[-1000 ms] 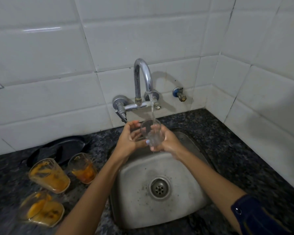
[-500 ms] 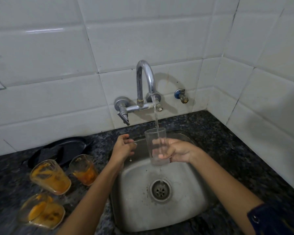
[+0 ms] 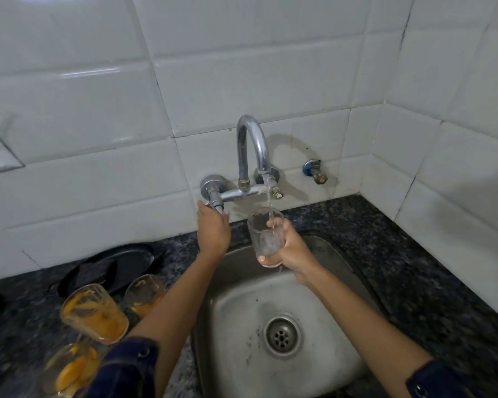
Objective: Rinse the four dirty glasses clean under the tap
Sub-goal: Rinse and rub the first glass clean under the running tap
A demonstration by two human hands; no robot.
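My right hand (image 3: 289,249) grips a clear glass (image 3: 264,234) upright over the steel sink (image 3: 345,265), right under the chrome tap (image 3: 252,145). A thin stream of water runs into the glass. My left hand (image 3: 213,229) is up at the tap's lever handle (image 3: 217,206), fingers curled around it. Three dirty glasses smeared with orange residue stand on the dark counter to the left: one large (image 3: 94,314), one behind it (image 3: 145,294), one at the bottom edge (image 3: 69,369) partly hidden by my sleeve.
A black plate (image 3: 121,261) lies on the counter behind the dirty glasses. A small blue valve (image 3: 314,169) sticks out of the tiled wall right of the tap. The sink's drain (image 3: 282,336) is uncovered. Dark granite counter (image 3: 414,268) extends to the right corner.
My left hand left the glass and rose to the tap's lever. My right hand alone now keeps the glass under the stream.
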